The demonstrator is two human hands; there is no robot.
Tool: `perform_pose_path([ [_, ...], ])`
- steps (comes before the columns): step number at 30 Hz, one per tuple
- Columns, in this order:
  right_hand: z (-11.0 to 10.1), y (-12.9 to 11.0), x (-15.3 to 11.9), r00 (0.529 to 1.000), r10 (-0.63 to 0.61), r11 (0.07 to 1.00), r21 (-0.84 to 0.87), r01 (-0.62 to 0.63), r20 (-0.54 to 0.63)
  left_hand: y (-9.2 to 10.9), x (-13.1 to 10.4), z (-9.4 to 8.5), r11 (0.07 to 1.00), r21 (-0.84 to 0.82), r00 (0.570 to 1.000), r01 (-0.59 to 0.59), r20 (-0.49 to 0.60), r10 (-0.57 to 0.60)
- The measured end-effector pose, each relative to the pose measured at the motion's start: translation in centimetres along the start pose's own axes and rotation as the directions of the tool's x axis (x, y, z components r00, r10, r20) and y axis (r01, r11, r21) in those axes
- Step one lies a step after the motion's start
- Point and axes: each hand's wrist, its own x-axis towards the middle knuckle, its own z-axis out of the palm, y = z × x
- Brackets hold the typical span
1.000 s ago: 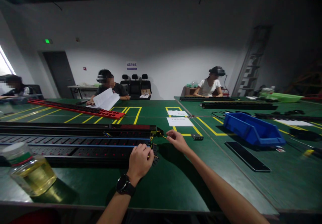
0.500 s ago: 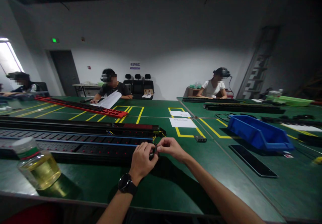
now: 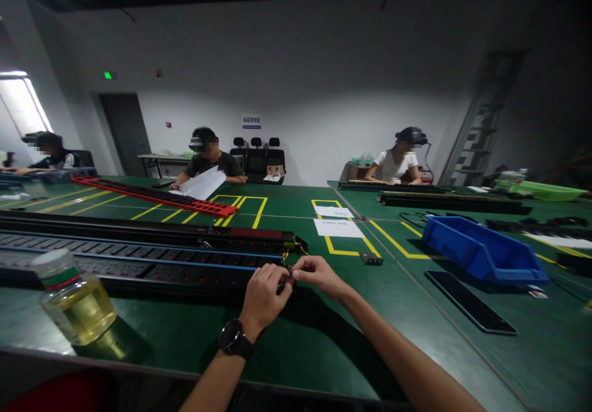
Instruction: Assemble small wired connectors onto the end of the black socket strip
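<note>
Over the near half of the green table [image 3: 296,353], at the right end of the nearest black strip [image 3: 198,280], the left hand [image 3: 266,291] and right hand [image 3: 318,275] met at the fingertips; both grips looked pinched together on a small dark part [image 3: 290,271], too tiny and covered to name; the left wore a watch [image 3: 234,338]. The step in hand seemed to be fine finger work on that part; the next move, as judged, called for a steady left hold and small, careful motions of the right fingers, clear of the yellow wires [image 3: 285,256] just beyond.

Toward the left of the near edge stood a bottle [image 3: 79,307] of yellow liquid; farther right lay a dark flat device [image 3: 470,302], with a blue bin [image 3: 483,253] behind it; papers [image 3: 339,227] lay toward the far edge, where co-workers sat.

One second earlier the right hand was apart from the left, up by the wires; half a second ago they had already met, and little but the slightly shifted view differed since.
</note>
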Motion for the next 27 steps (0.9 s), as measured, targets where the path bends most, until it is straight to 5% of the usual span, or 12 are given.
perform_pose_path([
  [6,-3.5,1.3,0.9,0.969,0.001,0.983,-0.179,-0.046,-0.246,0.1,0.0,-0.2,0.999,-0.014,0.999,0.041,-0.032,-0.042],
  [11,-6.5,3.7,1.1,0.932,-0.073,0.855,-0.503,-0.124,-0.355,0.0,0.4,-0.3,0.99,-0.067,0.992,0.122,-0.022,-0.124],
  [16,-6.1,5.0,0.7,0.952,-0.103,0.686,-0.714,-0.143,-0.289,-1.1,2.4,-1.5,0.947,-0.199,0.942,0.252,0.276,-0.193],
  [21,-5.0,4.3,0.3,0.969,-0.048,0.577,-0.798,-0.172,-0.244,-2.3,6.3,-3.1,0.961,0.053,0.904,0.271,0.33,-0.273],
  [27,-4.4,2.8,-0.1,0.973,0.002,0.513,-0.835,-0.2,-0.232,-3.3,10.1,-1.4,0.912,0.312,0.834,0.264,0.401,-0.379],
])
